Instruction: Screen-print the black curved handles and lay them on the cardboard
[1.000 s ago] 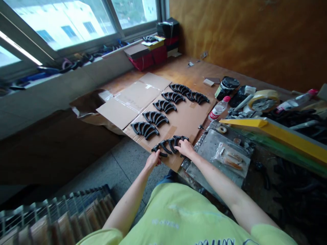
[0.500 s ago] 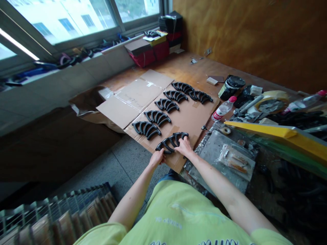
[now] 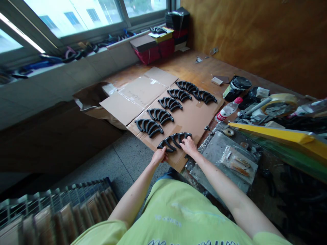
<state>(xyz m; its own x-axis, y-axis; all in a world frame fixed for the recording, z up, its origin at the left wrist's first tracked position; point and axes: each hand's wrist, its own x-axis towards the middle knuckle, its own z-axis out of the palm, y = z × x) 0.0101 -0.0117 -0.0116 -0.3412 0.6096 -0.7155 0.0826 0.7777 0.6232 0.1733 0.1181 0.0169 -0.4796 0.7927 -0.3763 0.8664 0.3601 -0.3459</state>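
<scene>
A fan-like group of black curved pieces [image 3: 173,141] lies at the near end of a flattened cardboard sheet [image 3: 189,117]. My left hand [image 3: 159,156] is closed on its left end, at the cardboard's edge. On the right end of the same group, my right hand [image 3: 188,145] has its fingers pinched. Farther up the cardboard lie several more such groups, the nearest one [image 3: 149,127] to the left and another [image 3: 160,115] just behind it.
A bottle with a red cap [image 3: 228,109], a dark jar [image 3: 236,88] and a tape roll [image 3: 279,103] stand to the right. Below them is a metal plate [image 3: 217,166]. A rack [image 3: 56,204] is at the lower left, boxes [image 3: 148,51] at the back.
The whole view has shifted slightly, moving the scene a little to the right. Both hands remain at the ends of the nearest black group.
</scene>
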